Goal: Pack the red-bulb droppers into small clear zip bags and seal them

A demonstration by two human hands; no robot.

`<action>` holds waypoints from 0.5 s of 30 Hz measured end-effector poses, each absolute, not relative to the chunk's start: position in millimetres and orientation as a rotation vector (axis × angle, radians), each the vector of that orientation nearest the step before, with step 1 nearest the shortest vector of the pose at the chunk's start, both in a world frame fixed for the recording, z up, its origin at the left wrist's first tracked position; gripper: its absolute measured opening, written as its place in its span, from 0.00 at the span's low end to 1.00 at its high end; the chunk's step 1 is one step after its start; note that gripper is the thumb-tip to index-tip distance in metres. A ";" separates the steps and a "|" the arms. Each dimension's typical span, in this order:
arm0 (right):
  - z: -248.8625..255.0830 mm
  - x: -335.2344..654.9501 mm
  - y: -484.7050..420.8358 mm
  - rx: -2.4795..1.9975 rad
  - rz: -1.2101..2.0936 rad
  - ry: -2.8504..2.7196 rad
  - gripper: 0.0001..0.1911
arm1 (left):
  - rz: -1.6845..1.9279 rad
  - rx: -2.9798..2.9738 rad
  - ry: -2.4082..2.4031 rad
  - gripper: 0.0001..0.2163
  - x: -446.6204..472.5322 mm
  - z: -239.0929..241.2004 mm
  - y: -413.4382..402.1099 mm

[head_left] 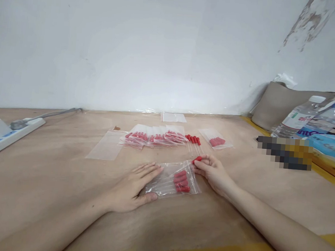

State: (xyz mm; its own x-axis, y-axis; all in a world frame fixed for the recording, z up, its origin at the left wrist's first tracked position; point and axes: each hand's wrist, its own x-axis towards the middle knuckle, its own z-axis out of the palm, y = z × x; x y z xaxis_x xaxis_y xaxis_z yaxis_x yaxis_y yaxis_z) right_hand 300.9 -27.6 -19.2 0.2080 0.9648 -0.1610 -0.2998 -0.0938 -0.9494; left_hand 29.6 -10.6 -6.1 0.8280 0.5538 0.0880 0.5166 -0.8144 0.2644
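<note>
A clear zip bag [167, 182] lies flat on the wooden table [47, 185], holding a few red-capped droppers [181, 181]. My left hand [134, 187] rests flat on the bag's left end, fingers stretched out and thumb pressed on its near edge. My right hand [212, 171] pinches one red-capped dropper [198, 158] at the bag's right opening. Just behind lies a row of loose red-capped droppers [193, 140].
Several filled bags [151, 136] overlap behind the hands, one more filled bag [216, 140] to the right. Empty bags [107, 145] lie left and at the back [173, 117]. A power strip [5, 134] sits far left; water bottles [298, 117] and a beige pouch [277, 106] stand right.
</note>
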 end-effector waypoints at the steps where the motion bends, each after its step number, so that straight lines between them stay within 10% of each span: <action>1: -19.3 300.4 -28.8 -1.198 1.263 -0.830 0.18 | 0.236 2.783 0.826 0.29 29.6 -6.1 -10.7; 15: -21.8 277.5 -24.9 -1.152 1.363 -1.168 0.16 | 0.235 2.803 0.822 0.29 30.2 -7.2 -9.9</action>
State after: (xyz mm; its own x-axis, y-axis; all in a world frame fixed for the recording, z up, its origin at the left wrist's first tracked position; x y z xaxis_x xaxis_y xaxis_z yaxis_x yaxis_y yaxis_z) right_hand 277.5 -24.9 -21.8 -0.0853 0.9942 -0.0657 -0.0876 -0.0732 -0.9935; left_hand 30.2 -9.9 -7.2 0.8316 0.5475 0.0929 0.5138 -0.8221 0.2454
